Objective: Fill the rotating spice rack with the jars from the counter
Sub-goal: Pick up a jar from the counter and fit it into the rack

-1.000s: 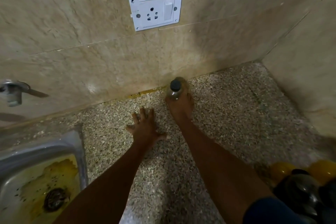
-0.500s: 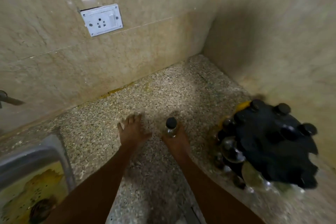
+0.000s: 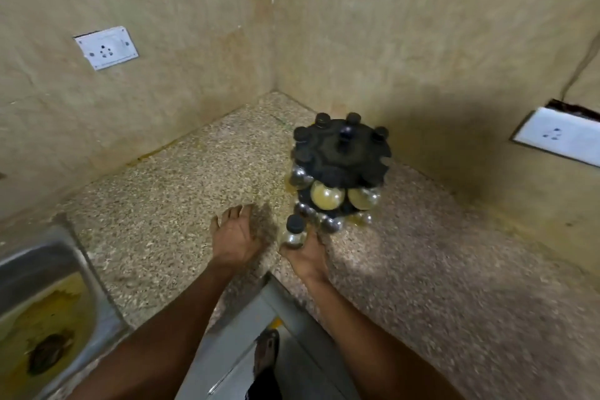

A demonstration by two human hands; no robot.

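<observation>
Right hand [image 3: 306,256] grips jar [image 3: 293,234] upright, black cap up, long axis vertical, just beside spice rack [image 3: 341,169] base on speckled worktop [image 3: 162,204]. Left hand [image 3: 233,237] spread, fingers straight, nothing held, above worktop near jar.

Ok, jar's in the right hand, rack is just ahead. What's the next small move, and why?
Probably carry the jar forward and up to an empty notch on the spice rack. The right hand grips it upright, cap on top, just short of the rack's lower jars, and open notches show on the near right rim. The left hand is open and could steady the rack.
</observation>
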